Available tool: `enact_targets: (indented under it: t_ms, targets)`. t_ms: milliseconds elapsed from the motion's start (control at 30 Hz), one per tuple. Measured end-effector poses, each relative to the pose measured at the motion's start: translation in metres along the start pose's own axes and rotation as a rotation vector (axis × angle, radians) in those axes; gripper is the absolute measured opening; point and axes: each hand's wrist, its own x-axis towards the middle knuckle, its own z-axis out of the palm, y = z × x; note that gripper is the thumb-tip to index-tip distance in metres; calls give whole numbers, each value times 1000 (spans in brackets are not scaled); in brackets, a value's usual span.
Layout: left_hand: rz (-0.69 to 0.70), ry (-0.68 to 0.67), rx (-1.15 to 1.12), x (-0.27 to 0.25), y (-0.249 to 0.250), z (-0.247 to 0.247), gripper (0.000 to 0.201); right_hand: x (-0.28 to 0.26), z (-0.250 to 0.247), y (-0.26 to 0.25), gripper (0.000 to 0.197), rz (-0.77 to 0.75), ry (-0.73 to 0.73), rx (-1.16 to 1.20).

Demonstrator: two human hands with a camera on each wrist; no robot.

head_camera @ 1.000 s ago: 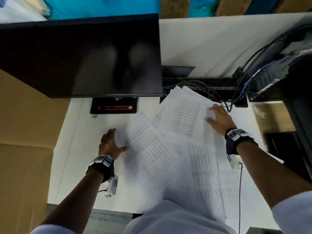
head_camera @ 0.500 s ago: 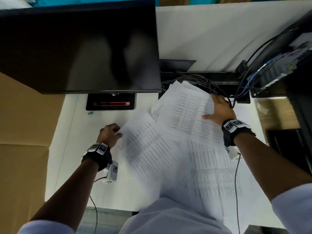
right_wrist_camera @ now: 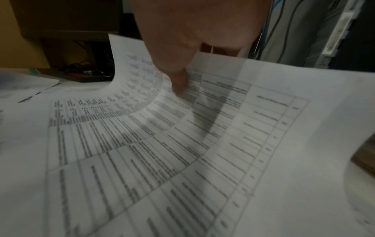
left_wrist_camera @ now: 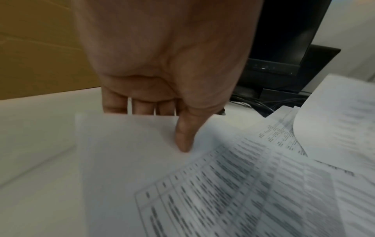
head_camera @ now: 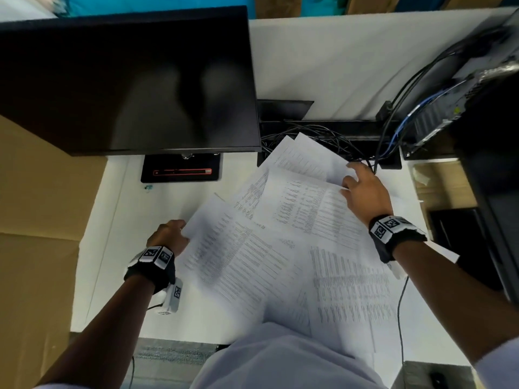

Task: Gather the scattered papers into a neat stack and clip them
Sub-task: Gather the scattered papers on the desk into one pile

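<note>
since the earlier head view, our right hand (head_camera: 365, 192) had slid from flat on the upper printed sheet (head_camera: 306, 203) to its far right edge, and that edge had come up off the pile; the left hand (head_camera: 170, 234) had pulled in from an open rest to a curled hold at the left corner of the left sheet (head_camera: 236, 256). we read this as the shift from pressing the papers down to picking them up, so gathering had only begun.

in the left wrist view the thumb (left_wrist_camera: 183, 136) lay on top of the blank corner of that sheet (left_wrist_camera: 125, 144) with the fingers (left_wrist_camera: 140, 106) tucked under its edge, a pinch on the paper. in the right wrist view the thumb (right_wrist_camera: 178, 81) pressed on the lifted, curling sheet (right_wrist_camera: 202, 128) and the fingers went behind its far edge, again clamped on paper.

the papers were still fanned across the white desk (head_camera: 112, 262), overlapping at odd angles from the cable tangle (head_camera: 323, 136) at the back to the near edge by our body. no clip could be made out for certain; a small greenish item (head_camera: 148, 187) sat by the monitor base (head_camera: 181, 172), too small to name. the dark monitor (head_camera: 126, 80) stood behind the left hand, and cardboard (head_camera: 36, 220) lay further left.
</note>
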Motion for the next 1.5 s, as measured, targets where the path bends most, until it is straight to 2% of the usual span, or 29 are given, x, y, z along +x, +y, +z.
enact_targets:
  t_ms: [100,233,333,467,533,633,700,767,833,900,967,1033,1133,1200,1233,1333,1400,1433,1500]
  targets:
    - [-28,82,-8,-2,4,-5,47,-11,-11,0,12,36,10,155]
    - [156,79,-55,-4,18,-11,40,-26,-40,-1,28,280,22,604]
    - [197,91,-30,-10,35,-13,41,-36,-57,8,30,393,47,827]
    - [330,62,-151,-19,65,-14,34,-45,-56,17,29,408,7,880]
    - [353,65,-321,-19,78,-17,25,-48,-53,15,29,417,7,916]
    - [199,27,-851,-24,86,-20,24,-50,-43,19,29,458,-39,907]
    - [53,-112,-1085,-30,79,-12,33,-55,-37,26,30,509,-155,860]
    - [-15,-299,-1090,-39,71,7,50,-64,-34,32,33,564,-245,790]
    - [-46,-364,-1098,-51,67,27,58,-73,-33,39,41,624,-240,681]
    - [-96,-333,-1221,-55,62,41,48,-81,-32,50,52,701,-219,569]
    - [-127,-345,-1322,-59,58,47,25,-89,-32,64,59,769,-261,517]
    - [-111,-360,-1321,-64,58,54,8,-97,-34,74,53,783,-305,497]
    - [-13,-366,-1063,-72,67,67,22,-105,-34,81,48,698,-333,552]
    - [34,-342,-939,-73,75,73,16,-103,-39,78,45,612,-304,636]
    - [35,-338,-940,-72,79,75,13,-101,-45,75,44,580,-281,674]
    - [35,-359,-996,-70,88,73,27,-92,-67,66,44,535,-206,833]
    - [64,-379,-1000,-65,90,70,25,-87,-79,62,44,527,-173,942]
    - [63,-339,-980,-62,89,67,19,-85,-83,60,44,526,-156,988]
    - [38,-121,-884,-51,84,61,10,-82,-90,59,45,506,-114,1068]
